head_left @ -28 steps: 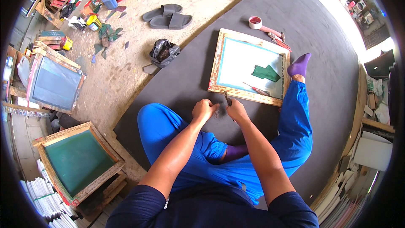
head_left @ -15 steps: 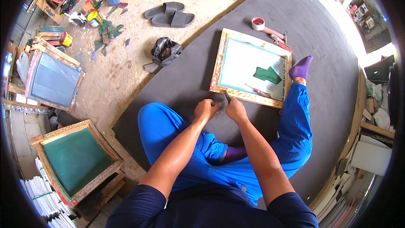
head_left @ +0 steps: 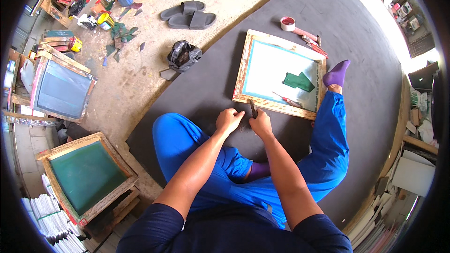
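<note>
My right hand (head_left: 260, 123) is closed round a dark narrow tool (head_left: 253, 108), its tip pointing up toward the near edge of a wooden screen-printing frame (head_left: 262, 105). Whether the tool is pliers or a blade is too small to tell. Just left of it, my left hand (head_left: 228, 121) is pinched, and whatever its fingers hold cannot be made out. Both hands hover over the dark mat between my legs. White mesh edged in blue fills the frame. On it lie a green piece (head_left: 299, 82) and a small red-handled tool (head_left: 291, 102).
Beyond the frame lie a tape roll (head_left: 287, 24), a hammer (head_left: 305, 34) and red-handled pliers (head_left: 315, 47). A black bag (head_left: 183, 57) sits by the mat's left edge, with sandals (head_left: 191, 16) farther off. Other framed screens (head_left: 89, 173) stand at left.
My left hand's fingers have drawn into a tighter pinch. The right hand has shifted slightly, and more of the dark tool shows. Small dark bits below the hands look fewer.
</note>
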Motion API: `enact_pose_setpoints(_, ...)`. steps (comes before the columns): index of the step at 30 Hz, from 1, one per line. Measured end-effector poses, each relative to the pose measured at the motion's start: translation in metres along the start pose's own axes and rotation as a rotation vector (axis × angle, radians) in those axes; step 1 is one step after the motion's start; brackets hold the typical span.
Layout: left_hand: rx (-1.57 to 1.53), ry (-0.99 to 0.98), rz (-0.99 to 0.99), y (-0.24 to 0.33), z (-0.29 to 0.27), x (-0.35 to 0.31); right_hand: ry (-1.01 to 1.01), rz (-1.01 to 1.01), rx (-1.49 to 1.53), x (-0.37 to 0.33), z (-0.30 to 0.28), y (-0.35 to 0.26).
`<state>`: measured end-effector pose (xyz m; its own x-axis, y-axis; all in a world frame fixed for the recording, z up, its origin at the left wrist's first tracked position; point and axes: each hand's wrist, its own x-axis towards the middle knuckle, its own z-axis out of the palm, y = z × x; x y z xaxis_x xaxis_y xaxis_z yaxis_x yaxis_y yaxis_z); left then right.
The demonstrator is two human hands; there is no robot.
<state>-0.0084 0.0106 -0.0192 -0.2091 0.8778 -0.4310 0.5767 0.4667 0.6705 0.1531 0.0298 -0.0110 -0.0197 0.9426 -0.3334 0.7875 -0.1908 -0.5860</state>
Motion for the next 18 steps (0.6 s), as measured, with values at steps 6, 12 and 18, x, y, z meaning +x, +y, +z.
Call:
enact_pose_setpoints(6,-0.296,0.136,0.185,-0.017,0.012,0.001,-0.309,0.076,0.151,-0.027,-0.016,-0.007)
enact_pose_setpoints(12,-0.175,0.126,0.225,-0.023,0.021,0.004,-0.383,-0.023,0.162,-0.037,-0.004,0.013)
enact_pose_setpoints(18,-0.03,0.083,0.188,-0.021,0.018,0.0,-0.632,0.189,0.359,-0.035,-0.019,0.001)
